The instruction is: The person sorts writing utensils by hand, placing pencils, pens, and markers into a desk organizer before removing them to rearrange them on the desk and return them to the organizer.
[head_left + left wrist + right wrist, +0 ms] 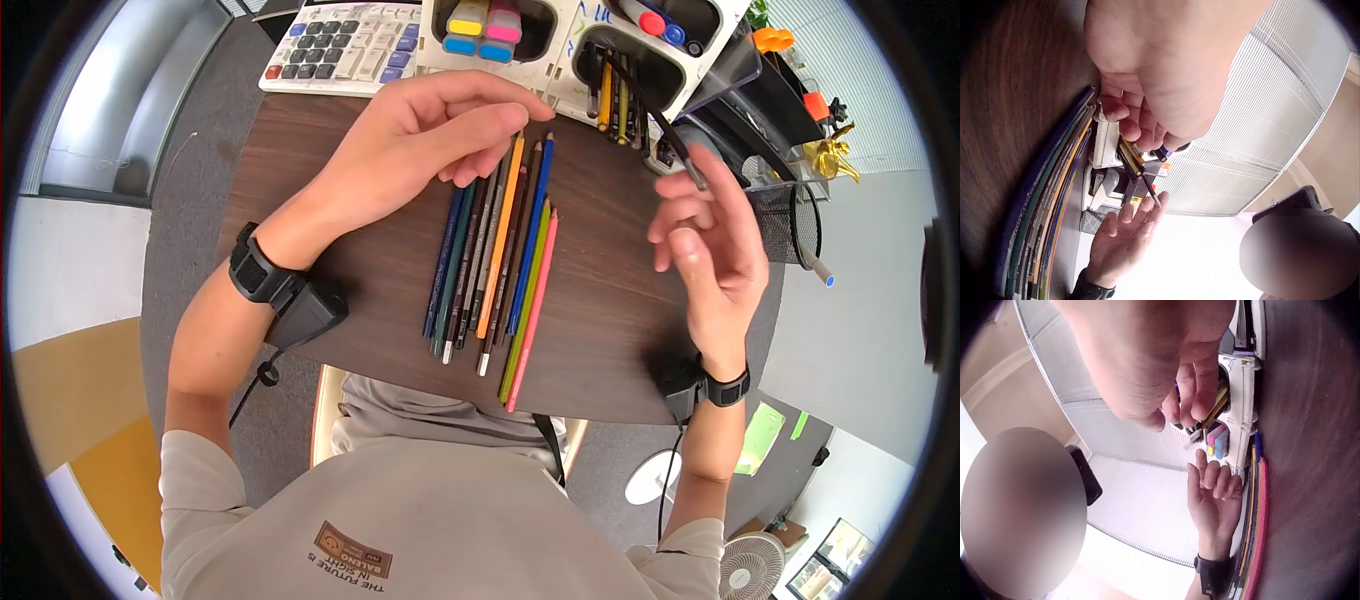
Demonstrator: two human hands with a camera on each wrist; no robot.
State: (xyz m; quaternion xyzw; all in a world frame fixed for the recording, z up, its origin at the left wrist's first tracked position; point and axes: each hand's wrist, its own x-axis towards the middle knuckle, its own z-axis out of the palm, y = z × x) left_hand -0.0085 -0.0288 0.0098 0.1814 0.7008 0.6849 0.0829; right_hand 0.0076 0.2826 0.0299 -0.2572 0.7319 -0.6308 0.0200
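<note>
Pencils of several colours lie side by side on the dark wooden desk, among them an orange pencil (500,240) and a pink pencil (532,310). Over their far ends hovers the left hand (430,140), its fingers loosely bent and nothing visible in them. A dark pencil (655,115) slants out of a compartment of the white organizer (560,88) that also holds other pencils (620,100). Its outer end meets the fingers of the right hand (715,250), whose thumb stands apart from it. The right wrist view shows the left hand (1216,512) beside the organizer.
Highlighters (483,30) and markers (660,25) fill other organizer compartments. A white calculator (340,50) stands at the far left of the desk, and a black mesh holder (785,220) at the right edge, with a pen leaning out.
</note>
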